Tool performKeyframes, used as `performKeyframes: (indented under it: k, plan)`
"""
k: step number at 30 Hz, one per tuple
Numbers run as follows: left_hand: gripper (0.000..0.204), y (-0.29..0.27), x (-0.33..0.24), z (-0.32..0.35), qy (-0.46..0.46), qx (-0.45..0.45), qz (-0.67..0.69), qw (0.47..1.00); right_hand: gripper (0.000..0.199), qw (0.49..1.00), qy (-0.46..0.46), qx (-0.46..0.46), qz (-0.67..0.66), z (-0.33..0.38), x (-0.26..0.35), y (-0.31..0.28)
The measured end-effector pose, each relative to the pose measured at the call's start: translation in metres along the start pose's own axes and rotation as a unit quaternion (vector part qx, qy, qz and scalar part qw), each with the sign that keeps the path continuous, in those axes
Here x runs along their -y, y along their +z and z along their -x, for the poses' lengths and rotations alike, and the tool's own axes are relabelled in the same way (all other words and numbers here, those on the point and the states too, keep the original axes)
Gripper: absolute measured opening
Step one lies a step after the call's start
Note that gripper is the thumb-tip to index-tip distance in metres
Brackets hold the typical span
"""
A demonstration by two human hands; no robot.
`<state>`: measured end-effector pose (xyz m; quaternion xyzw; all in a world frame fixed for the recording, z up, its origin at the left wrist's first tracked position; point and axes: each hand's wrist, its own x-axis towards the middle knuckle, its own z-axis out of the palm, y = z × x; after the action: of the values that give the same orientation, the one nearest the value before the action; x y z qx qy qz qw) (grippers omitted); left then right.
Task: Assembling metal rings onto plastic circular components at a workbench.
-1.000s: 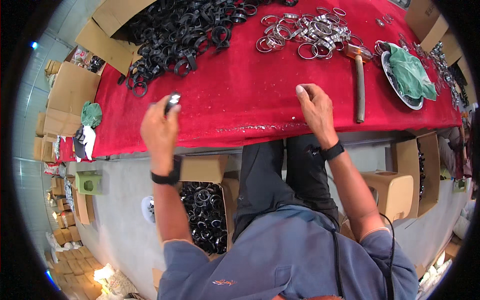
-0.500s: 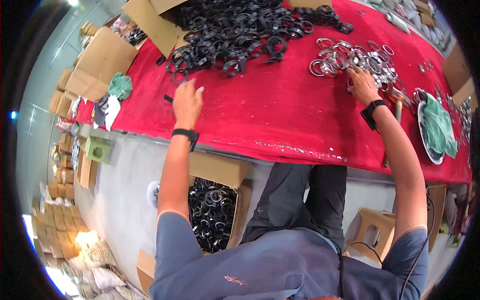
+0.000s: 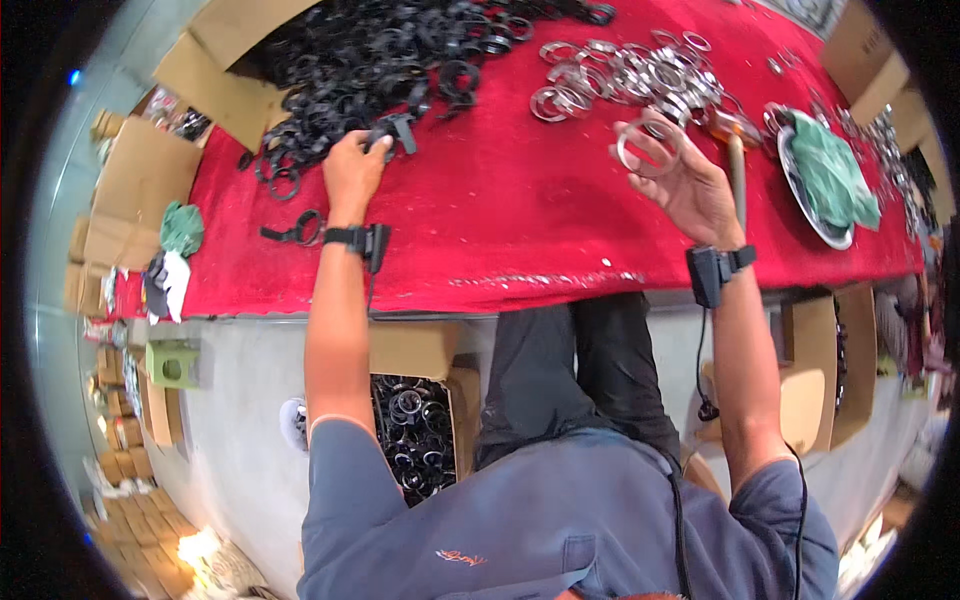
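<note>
My left hand [image 3: 355, 172] grips a black ring-shaped part [image 3: 403, 134] with a projecting tab, at the near edge of a large heap of black ring parts [image 3: 390, 60]. On the red cloth just below that hand lies a single black ring part [image 3: 306, 229], its stem pointing left. My right hand [image 3: 690, 190], palm partly turned up, holds a thin silver metal ring [image 3: 622, 158] between thumb and fingers. Just beyond it spreads a pile of silver rings [image 3: 590, 75]. Fingers of the left hand partly hide the part it holds.
Beside my right hand lies a tool with a wooden handle [image 3: 738, 175]. A white dish [image 3: 797, 180] holding green cloth [image 3: 835, 170] stands farther right. Cardboard flaps [image 3: 225, 95] border the black heap. Under the table edge stands a carton [image 3: 415, 350] of black rings.
My right hand has lifted away from the silver pile with a ring. My left hand has taken hold of a black part from the heap's edge. The whole view has shifted.
</note>
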<state>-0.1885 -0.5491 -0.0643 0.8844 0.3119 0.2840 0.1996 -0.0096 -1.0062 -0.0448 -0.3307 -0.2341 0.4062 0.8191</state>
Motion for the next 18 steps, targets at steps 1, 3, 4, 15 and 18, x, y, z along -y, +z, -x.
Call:
performKeyframes:
  k: [1, 3, 4, 15, 18]
  plan:
    - [0.039, -0.007, -0.023, 0.011, -0.003, 0.013, -0.001, 1.000, 0.064, 1.000, -0.002, 0.005, -0.021, 0.009, -0.002, 0.005]
    - [0.041, -0.008, -0.057, 0.037, -0.002, 0.033, 0.000, 0.999, 0.068, 0.997, -0.015, 0.031, -0.064, 0.024, -0.008, 0.007]
    - [0.039, -0.006, -0.069, 0.052, -0.005, 0.049, 0.041, 0.998, 0.068, 0.997, -0.017, 0.027, -0.067, 0.030, -0.010, 0.008]
    - [0.043, 0.038, -0.115, 0.150, 0.264, 0.144, 0.091, 0.949, 0.072, 0.999, -0.002, -0.014, 0.047, 0.079, -0.021, 0.029]
    - [0.062, 0.030, -0.131, 0.148, 0.199, 0.237, 0.126, 0.943, 0.065, 0.991, 0.003, -0.064, 0.121, 0.090, -0.024, 0.022]
